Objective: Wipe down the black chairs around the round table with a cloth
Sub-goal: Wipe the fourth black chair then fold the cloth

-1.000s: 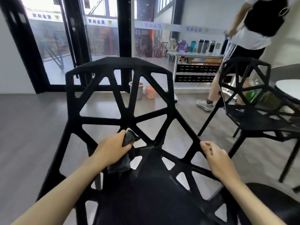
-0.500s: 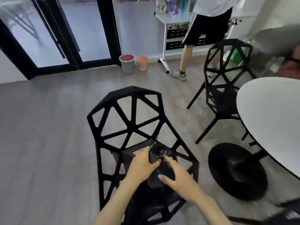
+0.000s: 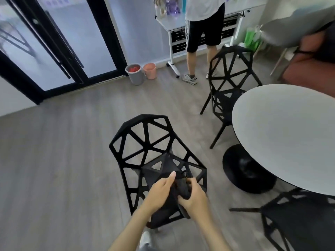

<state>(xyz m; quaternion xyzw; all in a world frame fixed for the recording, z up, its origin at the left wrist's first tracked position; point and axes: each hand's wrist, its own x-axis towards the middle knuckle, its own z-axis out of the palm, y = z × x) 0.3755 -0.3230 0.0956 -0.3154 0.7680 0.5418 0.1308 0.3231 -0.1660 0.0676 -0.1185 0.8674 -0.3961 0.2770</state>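
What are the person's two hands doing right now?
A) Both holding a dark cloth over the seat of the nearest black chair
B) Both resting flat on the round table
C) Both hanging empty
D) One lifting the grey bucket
A: the left hand and right hand both grip the dark cloth above the chair seat, away from the round table.

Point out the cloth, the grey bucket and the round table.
cloth (image 3: 183, 189), head view, on the dark bunched fabric between the hands
grey bucket (image 3: 135, 76), head view, on its outer wall
round table (image 3: 282, 134), head view, on its bare top
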